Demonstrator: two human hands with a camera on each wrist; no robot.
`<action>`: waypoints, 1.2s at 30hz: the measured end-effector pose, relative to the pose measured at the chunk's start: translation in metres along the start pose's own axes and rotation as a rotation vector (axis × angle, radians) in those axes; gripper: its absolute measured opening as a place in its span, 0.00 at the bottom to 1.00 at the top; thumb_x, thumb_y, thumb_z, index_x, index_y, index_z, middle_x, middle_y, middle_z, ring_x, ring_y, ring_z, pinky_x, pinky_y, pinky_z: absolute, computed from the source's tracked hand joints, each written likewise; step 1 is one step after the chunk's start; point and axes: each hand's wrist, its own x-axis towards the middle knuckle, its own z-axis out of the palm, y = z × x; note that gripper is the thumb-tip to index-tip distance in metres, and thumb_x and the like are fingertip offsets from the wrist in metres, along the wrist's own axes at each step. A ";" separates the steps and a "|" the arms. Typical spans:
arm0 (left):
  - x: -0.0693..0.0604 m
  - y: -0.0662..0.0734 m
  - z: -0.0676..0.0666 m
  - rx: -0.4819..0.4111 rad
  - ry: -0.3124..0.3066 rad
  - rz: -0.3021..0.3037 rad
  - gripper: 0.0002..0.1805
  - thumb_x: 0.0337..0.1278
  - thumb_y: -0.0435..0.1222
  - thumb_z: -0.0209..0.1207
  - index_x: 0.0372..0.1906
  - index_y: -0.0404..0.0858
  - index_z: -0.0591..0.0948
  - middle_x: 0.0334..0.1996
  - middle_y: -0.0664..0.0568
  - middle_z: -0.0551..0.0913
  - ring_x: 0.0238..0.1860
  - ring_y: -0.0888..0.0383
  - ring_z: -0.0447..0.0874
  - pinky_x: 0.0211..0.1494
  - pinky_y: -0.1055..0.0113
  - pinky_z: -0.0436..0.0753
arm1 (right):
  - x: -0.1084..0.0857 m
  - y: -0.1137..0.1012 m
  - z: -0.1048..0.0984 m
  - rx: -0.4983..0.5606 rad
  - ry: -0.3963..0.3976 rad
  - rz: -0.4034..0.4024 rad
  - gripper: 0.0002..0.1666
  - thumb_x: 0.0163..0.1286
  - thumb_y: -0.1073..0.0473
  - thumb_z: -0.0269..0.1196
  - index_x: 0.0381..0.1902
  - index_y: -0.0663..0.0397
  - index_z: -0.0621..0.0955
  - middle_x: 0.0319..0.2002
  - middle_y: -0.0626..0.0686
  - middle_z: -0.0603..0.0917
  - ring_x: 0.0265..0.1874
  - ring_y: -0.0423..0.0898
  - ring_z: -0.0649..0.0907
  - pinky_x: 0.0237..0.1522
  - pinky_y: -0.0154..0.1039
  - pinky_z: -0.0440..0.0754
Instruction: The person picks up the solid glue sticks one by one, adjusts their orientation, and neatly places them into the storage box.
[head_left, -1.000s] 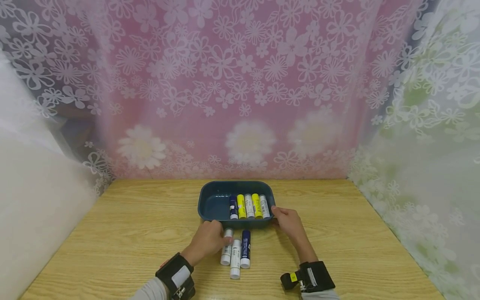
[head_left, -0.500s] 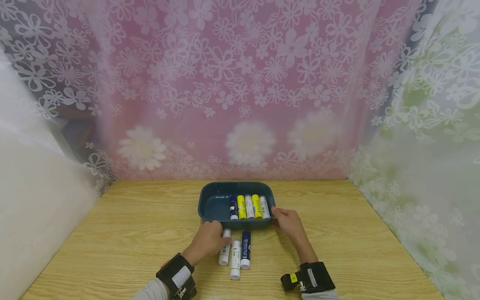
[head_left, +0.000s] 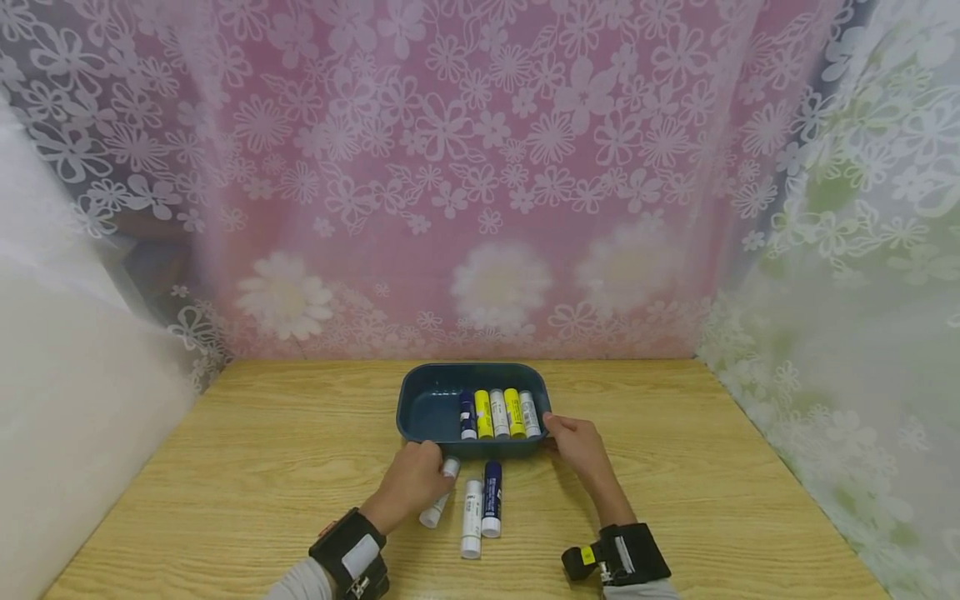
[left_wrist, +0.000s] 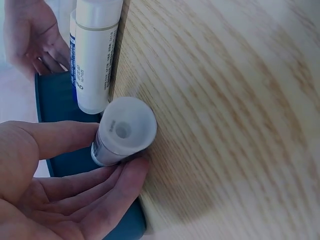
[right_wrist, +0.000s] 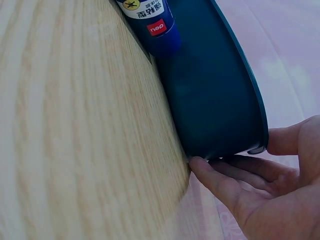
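Observation:
The left hand [head_left: 412, 483] pinches a white glue stick [head_left: 438, 505] between thumb and fingers in front of the tray's near side; in the left wrist view this stick [left_wrist: 127, 125] shows its round end. At the tray's right near corner, the right hand [head_left: 583, 454] grips the dark teal tray [head_left: 431, 408], thumb at the rim and fingers against the wall [right_wrist: 215, 100]. Inside the tray's right half lie several glue sticks side by side, blue, yellow [head_left: 483, 415] and white. Another white stick [head_left: 471, 521] and a blue stick [head_left: 492, 500] lie together on the table.
The wooden table [head_left: 285, 467] reaches back to a pink flowered curtain [head_left: 390, 250]. Pale sheets hang along the left and right sides. Each wrist wears a black strap [head_left: 633, 554] with a small device.
The white glue stick at the left hand has turned, its near end swinging left, away from the other two loose sticks. The right hand and the tray have barely moved.

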 end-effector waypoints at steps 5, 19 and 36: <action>0.000 0.000 0.001 0.026 0.013 0.017 0.16 0.52 0.29 0.68 0.16 0.39 0.75 0.11 0.56 0.70 0.11 0.64 0.70 0.14 0.77 0.65 | 0.001 0.000 0.000 0.000 0.002 0.000 0.29 0.81 0.52 0.53 0.65 0.73 0.75 0.65 0.72 0.76 0.61 0.64 0.81 0.57 0.51 0.85; 0.002 0.004 0.000 0.144 0.012 0.033 0.15 0.44 0.31 0.77 0.19 0.36 0.78 0.13 0.56 0.70 0.14 0.63 0.68 0.16 0.73 0.66 | 0.000 -0.001 0.000 0.007 -0.007 -0.005 0.29 0.81 0.53 0.53 0.65 0.73 0.75 0.64 0.72 0.77 0.61 0.64 0.82 0.56 0.50 0.85; 0.001 0.007 0.001 0.197 0.013 0.024 0.14 0.43 0.33 0.78 0.27 0.33 0.82 0.18 0.54 0.74 0.18 0.61 0.71 0.19 0.71 0.69 | 0.000 0.000 -0.001 0.007 -0.011 -0.014 0.29 0.81 0.53 0.53 0.66 0.74 0.74 0.64 0.73 0.76 0.60 0.64 0.82 0.56 0.51 0.85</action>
